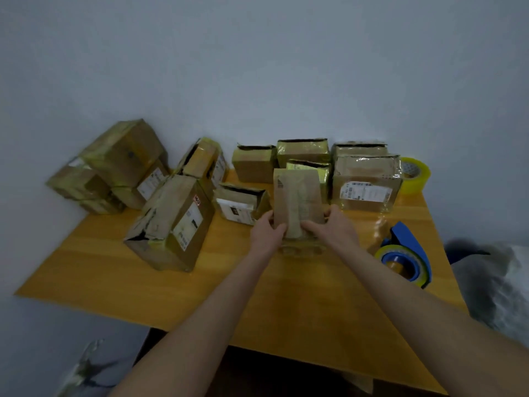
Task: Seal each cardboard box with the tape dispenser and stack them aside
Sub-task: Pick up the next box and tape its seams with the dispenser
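Observation:
A narrow brown cardboard box (296, 196) stands near the middle of the wooden table (143, 276). My left hand (267, 233) grips its lower left edge. On the lower right side my right hand (333, 229) holds it, fingers across its front. A blue tape dispenser (406, 255) with a yellowish roll lies on the table to the right of my right arm, apart from both hands. Behind the held box stand several open-topped boxes (303, 151).
A pile of taped boxes (120, 164) leans against the wall at the back left, with a larger tilted box (174, 222) in front of it. A spare tape roll (415, 174) sits at the back right corner. Grey fabric (492, 279) lies beyond the table's right edge.

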The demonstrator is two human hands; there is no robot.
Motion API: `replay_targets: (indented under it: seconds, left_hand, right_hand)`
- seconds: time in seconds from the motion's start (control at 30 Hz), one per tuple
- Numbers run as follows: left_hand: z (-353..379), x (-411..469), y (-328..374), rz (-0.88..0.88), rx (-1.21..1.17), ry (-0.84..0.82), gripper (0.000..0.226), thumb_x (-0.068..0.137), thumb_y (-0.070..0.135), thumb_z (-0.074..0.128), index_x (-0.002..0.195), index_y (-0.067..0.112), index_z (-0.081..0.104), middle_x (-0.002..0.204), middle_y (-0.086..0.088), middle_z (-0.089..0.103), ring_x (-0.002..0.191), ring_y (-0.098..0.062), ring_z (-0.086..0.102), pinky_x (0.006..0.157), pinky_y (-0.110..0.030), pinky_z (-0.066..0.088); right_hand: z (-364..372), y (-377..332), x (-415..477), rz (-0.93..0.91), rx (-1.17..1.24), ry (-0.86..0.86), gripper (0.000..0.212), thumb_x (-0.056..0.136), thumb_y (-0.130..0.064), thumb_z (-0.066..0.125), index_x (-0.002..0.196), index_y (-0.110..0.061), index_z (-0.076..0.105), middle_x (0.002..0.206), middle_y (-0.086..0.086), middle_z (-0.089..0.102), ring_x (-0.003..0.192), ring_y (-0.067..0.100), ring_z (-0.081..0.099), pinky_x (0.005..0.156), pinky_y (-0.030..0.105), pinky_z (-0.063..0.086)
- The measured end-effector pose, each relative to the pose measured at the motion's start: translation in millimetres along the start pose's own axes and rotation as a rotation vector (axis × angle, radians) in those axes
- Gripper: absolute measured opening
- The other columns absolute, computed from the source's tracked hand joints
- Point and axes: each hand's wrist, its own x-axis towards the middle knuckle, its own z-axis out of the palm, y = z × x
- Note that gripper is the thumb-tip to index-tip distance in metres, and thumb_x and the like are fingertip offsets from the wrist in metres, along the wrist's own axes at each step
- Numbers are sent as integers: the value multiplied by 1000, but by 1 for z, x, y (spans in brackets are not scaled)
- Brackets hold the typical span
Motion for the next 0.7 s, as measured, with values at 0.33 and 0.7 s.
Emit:
replay_targets:
  seconds: [0.33,0.7]
  left_hand:
    - [-120,29,-7,132,70,315,47,95,27,55,140,16,45,131,-3,58,116,-19,56,84,-25,42]
    - [-321,89,-91,153,69,487,40,94,36,53,130,19,49,119,1,61,101,-15,59,77,-32,50]
  right_hand:
    - [43,-131,4,-229,26,103,54,81,-57,67,110,-16,50,102,0,61,89,19,62,73,39,57]
    - [190,-308,6,-271,61,115,51,76,-65,66,100,-23,49,98,-5,63,88,18,62,75,41,55]
